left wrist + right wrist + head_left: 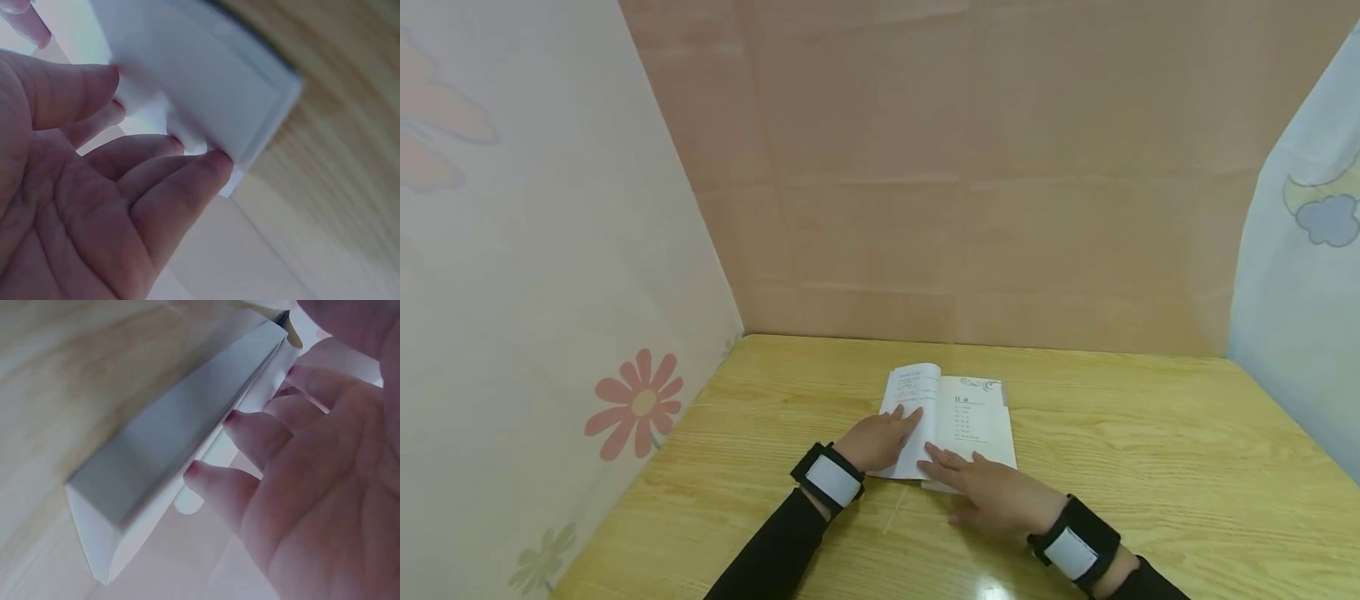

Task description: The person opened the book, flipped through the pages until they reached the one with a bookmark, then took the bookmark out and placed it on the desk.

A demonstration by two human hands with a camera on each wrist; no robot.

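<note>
An open book point(981, 429) lies on the wooden table, printed text on its white pages. Its left page point(913, 385) curves up toward the spine. My left hand point(877, 442) rests on that left page, fingers extended; in the left wrist view its fingertips touch the white paper point(200, 75). My right hand point(992, 493) is at the lower edge of the book near the spine, fingers stretched out. In the right wrist view, fingertips meet the near side of the book point(156, 444). Neither hand grips anything.
A thin pale strand point(895, 510) extends from the book's lower edge onto the wooden table point(1112, 433). A brown covering point(962, 208) stands behind the table. Pale hangings border it, the left one point(550, 275) with flowers, the right one point(1292, 333) with a cloud.
</note>
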